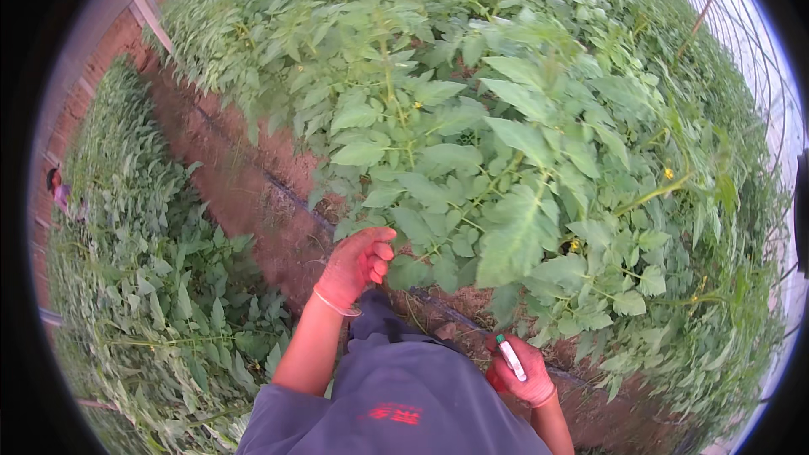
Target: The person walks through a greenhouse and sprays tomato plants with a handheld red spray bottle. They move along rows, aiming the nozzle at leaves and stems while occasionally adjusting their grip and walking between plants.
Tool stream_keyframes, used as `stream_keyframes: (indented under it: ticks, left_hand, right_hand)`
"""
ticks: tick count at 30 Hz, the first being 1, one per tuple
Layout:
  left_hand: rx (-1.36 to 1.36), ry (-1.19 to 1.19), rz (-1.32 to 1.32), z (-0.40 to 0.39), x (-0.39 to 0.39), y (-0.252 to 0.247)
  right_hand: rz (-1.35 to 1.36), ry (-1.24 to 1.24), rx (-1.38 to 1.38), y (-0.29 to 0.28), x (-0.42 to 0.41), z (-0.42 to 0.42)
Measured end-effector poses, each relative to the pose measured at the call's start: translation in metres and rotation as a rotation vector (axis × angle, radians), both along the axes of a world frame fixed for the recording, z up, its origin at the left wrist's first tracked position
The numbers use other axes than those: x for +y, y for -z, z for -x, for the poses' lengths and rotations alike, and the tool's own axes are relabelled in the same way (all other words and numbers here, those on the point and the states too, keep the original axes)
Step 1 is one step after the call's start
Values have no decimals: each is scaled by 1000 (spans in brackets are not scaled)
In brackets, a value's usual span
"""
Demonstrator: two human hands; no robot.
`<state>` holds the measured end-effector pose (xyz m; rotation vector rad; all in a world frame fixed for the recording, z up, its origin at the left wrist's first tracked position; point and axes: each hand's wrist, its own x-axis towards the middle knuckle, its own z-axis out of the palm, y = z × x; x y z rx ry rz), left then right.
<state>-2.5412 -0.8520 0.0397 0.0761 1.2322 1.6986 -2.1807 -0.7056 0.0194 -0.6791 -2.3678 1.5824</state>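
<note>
My left hand (359, 263) wears a thin red glove rolled at the wrist. Its fingers are loosely curled beside the lower leaves of a tomato plant (417, 221); the thumb is hidden, and nothing shows between the fingers. In my right hand (528, 368), gloved in red too, is a small white tube (512, 360) with a green cap (500, 338), held low on the right beside my body. Something red (495, 380) shows under the right palm, too unclear to name. Yellow flowers (669, 173) stand out among the foliage on the right.
Dense tomato rows (170, 303) flank a bare soil path (253, 215). A dark drip hose (291, 194) runs along the ground. The greenhouse wall (768, 69) curves up at the right, and a post (144, 3) leans at upper left. Another person (60, 191) is at the far left.
</note>
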Motion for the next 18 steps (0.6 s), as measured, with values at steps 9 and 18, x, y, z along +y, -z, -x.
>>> stream_keyframes:
  ticks: [9, 18]
  left_hand:
    - [149, -180, -383, 151, 128, -63]
    - [-193, -101, -288, 201, 248, -21]
  right_hand:
    - [-78, -7, 137, -8, -16, 143]
    - [309, 367, 38, -33, -95, 244]
